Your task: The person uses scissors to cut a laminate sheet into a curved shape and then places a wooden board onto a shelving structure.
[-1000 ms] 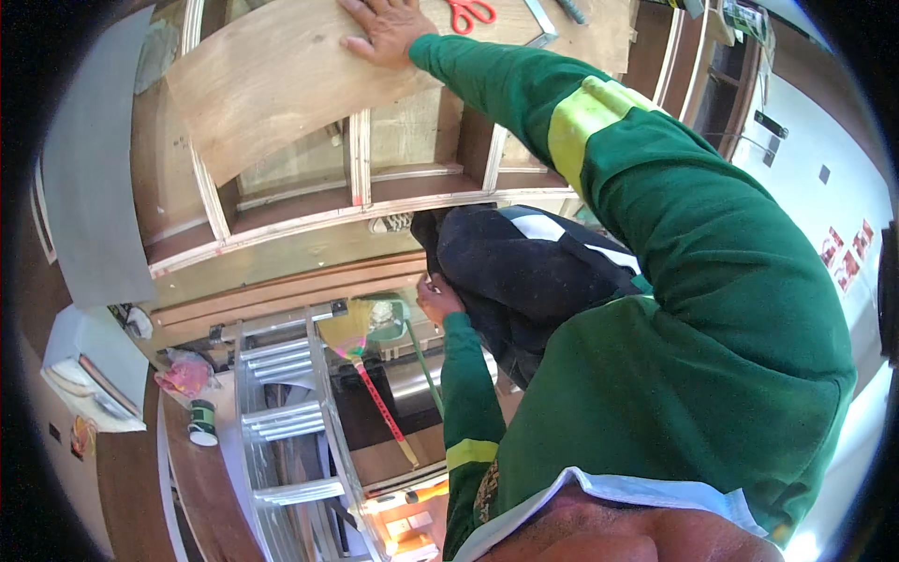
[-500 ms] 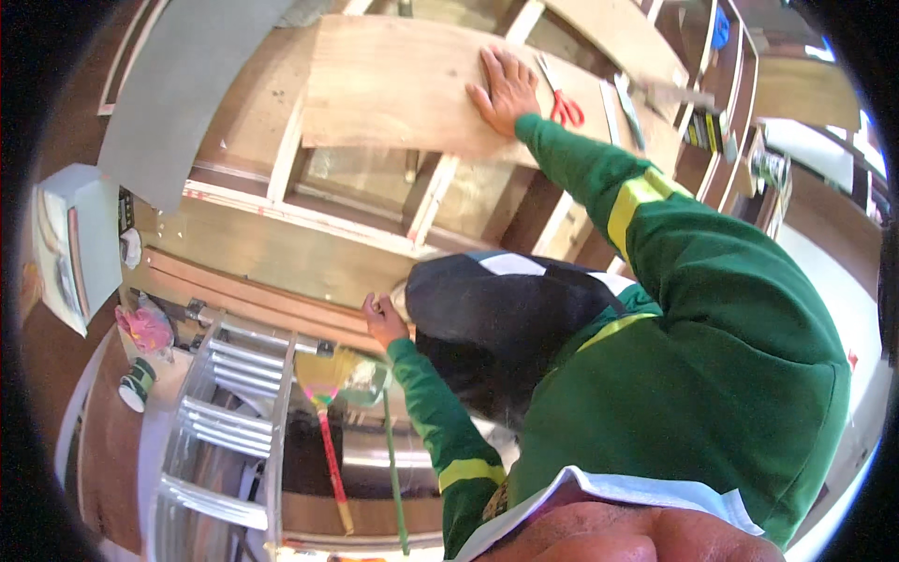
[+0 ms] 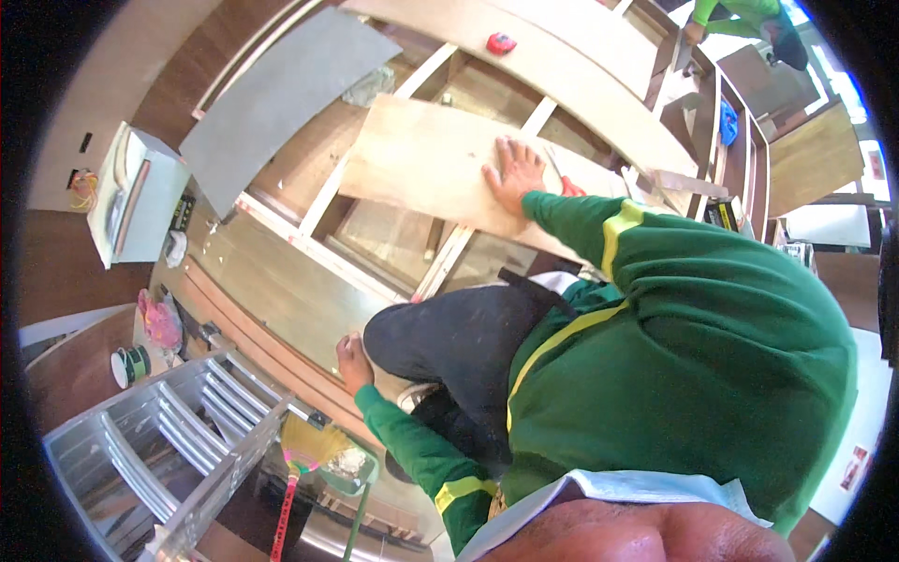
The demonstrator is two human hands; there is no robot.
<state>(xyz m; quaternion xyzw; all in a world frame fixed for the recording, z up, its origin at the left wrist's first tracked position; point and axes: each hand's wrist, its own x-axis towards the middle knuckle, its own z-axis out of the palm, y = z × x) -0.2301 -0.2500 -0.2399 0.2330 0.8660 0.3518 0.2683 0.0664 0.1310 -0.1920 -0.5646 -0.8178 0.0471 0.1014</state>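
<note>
My right hand (image 3: pixel 518 178) lies flat with fingers spread on a light plywood panel (image 3: pixel 421 155), which rests across a wooden frame (image 3: pixel 351 267). Just right of that hand are the red handles of a pair of scissors (image 3: pixel 569 187), partly behind my sleeve. My left hand (image 3: pixel 353 363) is lower down beside my dark-trousered knee, fingers curled in, with nothing visible in them. It hovers near long reddish-brown wooden strips (image 3: pixel 253 323); whether it touches them I cannot tell.
An aluminium ladder (image 3: pixel 178 421), a broom (image 3: pixel 304 450) and a green dustpan (image 3: pixel 351 468) are at lower left. A grey sheet (image 3: pixel 281 103) leans over the frame's left end. Beyond the panel sits a red tape measure (image 3: pixel 501 43). Another person (image 3: pixel 749 19) is at upper right.
The whole view has shifted and turned, bringing the red tape measure and the other person into sight. My right hand stays flat on the panel; my left hand stays curled beside my knee.
</note>
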